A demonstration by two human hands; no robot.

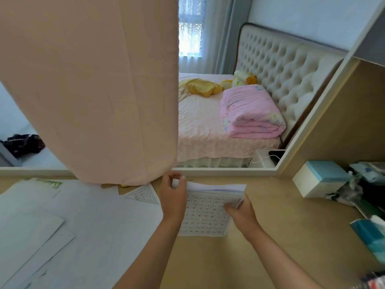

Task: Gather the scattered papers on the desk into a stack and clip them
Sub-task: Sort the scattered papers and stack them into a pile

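Left hand [174, 192] and right hand [239, 209] both pinch the white printed paper stack [205, 215] (far edge lifted); a slackened grip could let sheets slide askew.

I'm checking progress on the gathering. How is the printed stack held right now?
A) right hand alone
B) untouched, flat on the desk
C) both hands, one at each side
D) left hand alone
C: the left hand grips the stack at its left edge and the right hand at its right edge.
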